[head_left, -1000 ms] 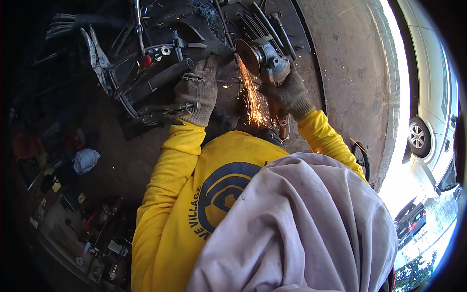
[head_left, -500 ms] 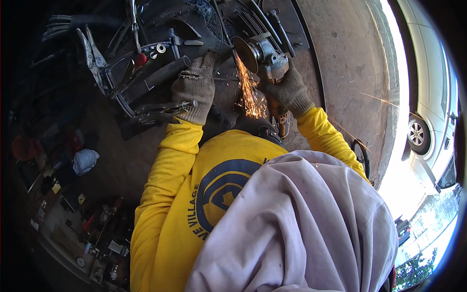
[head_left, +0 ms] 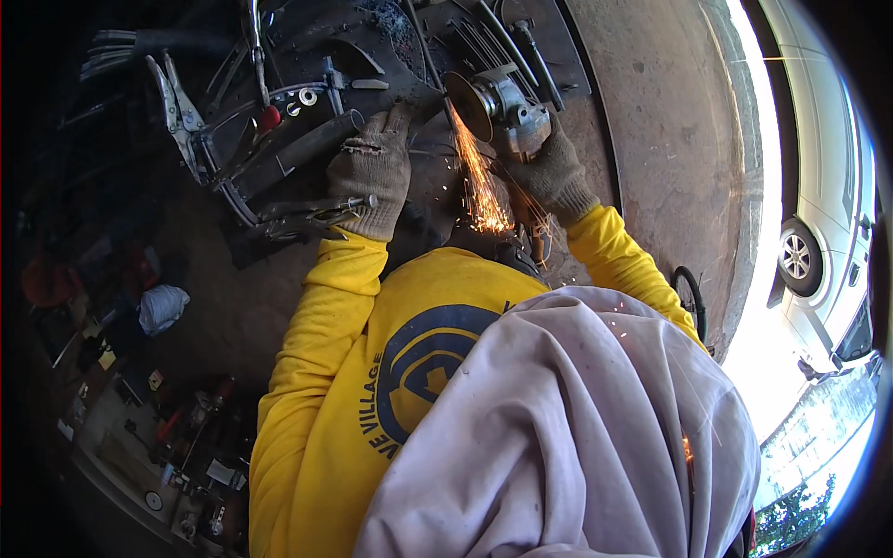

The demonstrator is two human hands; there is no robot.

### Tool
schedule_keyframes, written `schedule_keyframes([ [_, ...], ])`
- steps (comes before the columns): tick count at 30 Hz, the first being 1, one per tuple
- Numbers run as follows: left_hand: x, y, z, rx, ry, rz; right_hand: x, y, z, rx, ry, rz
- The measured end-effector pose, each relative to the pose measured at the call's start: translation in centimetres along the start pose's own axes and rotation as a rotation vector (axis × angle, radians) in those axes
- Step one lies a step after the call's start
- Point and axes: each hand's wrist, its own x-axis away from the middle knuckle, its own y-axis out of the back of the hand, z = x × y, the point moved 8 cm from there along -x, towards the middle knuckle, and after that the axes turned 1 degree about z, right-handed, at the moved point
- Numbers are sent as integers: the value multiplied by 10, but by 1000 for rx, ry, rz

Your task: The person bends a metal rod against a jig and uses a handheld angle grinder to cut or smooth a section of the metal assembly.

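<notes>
My right hand (head_left: 547, 172), in a knitted work glove, grips an angle grinder (head_left: 521, 116). Its round disc (head_left: 470, 107) meets the edge of a dark metal piece (head_left: 428, 104), and orange sparks (head_left: 482, 191) stream down toward my body. My left hand (head_left: 372, 172), gloved and with a tear over the knuckles, has its fingers closed at the near end of that metal piece; the fingertips are partly hidden. Beside it on the left lies a dark metal pipe (head_left: 307, 149). Locking pliers (head_left: 307, 212) sit next to my left wrist.
More locking pliers (head_left: 177, 107) clamp a curved metal frame (head_left: 228, 191) at the left. Metal rods (head_left: 479, 42) and a hammer (head_left: 527, 42) lie at the far side of the dark worktable. A white cloth bundle (head_left: 164, 309) is lower left; a parked car (head_left: 828, 186) stands outside right.
The spark stream has become longer and narrower, and some sparks now reach the pale cloth over my chest. Both hands and the grinder have hardly moved.
</notes>
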Motion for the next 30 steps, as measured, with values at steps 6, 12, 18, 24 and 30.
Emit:
schedule_keyframes([
  [6, 0, -2, 2, -4, 40, 46, 1, -2, 11, -80, -26, 36],
  [12, 0, -3, 3, 0, 44, 42, 5, 0, 20, -79, -63, 84],
  [18, 0, 0, 1, -14, -11, -2, 6, 1, 10, 40, -88, 55],
  [24, 2, -1, 2, -21, -5, -1, 4, 1, 8, 38, -106, 48],
  [30, 2, 4, 1, -22, 3, -10, 3, 3, 12, 24, -103, 54],
])
